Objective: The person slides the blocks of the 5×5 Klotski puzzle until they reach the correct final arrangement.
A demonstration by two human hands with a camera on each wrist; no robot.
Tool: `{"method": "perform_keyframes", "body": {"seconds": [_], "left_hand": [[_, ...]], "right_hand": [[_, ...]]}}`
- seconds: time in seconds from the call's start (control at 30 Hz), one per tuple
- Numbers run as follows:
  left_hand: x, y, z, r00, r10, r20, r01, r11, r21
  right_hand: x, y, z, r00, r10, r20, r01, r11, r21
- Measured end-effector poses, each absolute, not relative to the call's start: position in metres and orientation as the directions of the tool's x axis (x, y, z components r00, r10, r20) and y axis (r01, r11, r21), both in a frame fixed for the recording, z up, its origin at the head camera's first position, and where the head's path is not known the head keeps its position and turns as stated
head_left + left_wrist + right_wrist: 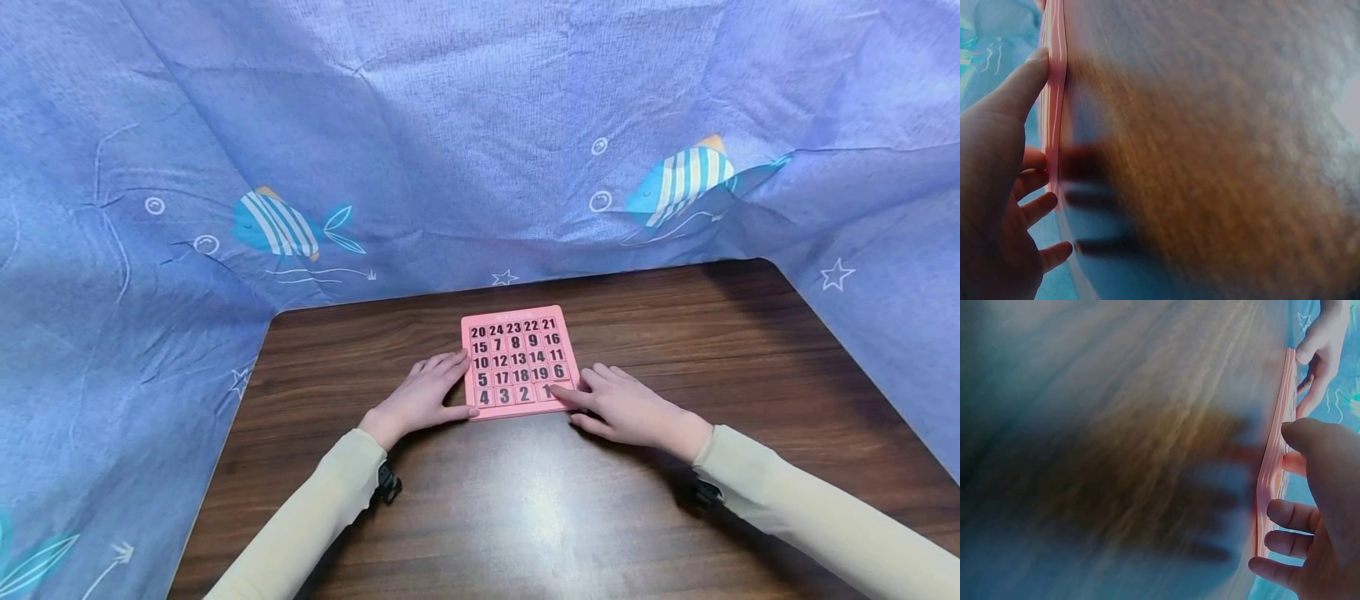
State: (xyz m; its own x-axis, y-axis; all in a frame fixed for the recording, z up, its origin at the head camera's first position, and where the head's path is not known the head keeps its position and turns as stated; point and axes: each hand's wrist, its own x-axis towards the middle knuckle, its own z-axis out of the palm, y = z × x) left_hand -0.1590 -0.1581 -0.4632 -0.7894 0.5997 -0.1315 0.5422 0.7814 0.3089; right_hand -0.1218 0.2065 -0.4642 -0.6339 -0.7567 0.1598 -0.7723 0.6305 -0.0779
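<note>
A pink number sliding puzzle (513,407) lies flat on the table, with rows of black-numbered tiles. Its bottom row reads 4, 3, 2, 1 from the left. My left hand (425,392) rests along the puzzle's left side, thumb at the near left corner and fingertips further up the edge. In the left wrist view, the left thumb (1030,78) lies against the pink rim. My right hand (630,407) reaches in from the right, its index fingertip on the tile marked 1 (547,392). The other right fingers spread beside the right edge, and the bottom right corner slot is covered by the index finger.
The dark wood-grain table (360,350) has a bright light reflection in front of the puzzle. Blue fabric (465,150) printed with fish hangs behind the table and along its sides. Black straps with small devices (387,483) sit at both wrists.
</note>
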Motion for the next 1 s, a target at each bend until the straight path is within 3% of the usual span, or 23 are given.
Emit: {"method": "perform_keyframes", "body": {"seconds": [0.3,0.57,1.0], "left_hand": [[-0.159,-0.158,-0.463,-0.79,0.6,-0.124,0.544,0.78,0.309],[-0.159,-0.157,-0.466,-0.787,0.604,-0.127,0.547,0.778,0.309],[-0.16,-0.158,-0.466,-0.792,0.593,-0.144,0.533,0.787,0.312]], "right_hand": [[-0.132,0.202,-0.46,-0.597,-0.768,0.23,-0.797,0.601,-0.06],[-0.142,0.208,-0.464,-0.676,-0.717,0.169,-0.734,0.676,-0.07],[-0.124,0.218,-0.468,-0.636,-0.748,0.189,-0.771,0.625,-0.122]]}}
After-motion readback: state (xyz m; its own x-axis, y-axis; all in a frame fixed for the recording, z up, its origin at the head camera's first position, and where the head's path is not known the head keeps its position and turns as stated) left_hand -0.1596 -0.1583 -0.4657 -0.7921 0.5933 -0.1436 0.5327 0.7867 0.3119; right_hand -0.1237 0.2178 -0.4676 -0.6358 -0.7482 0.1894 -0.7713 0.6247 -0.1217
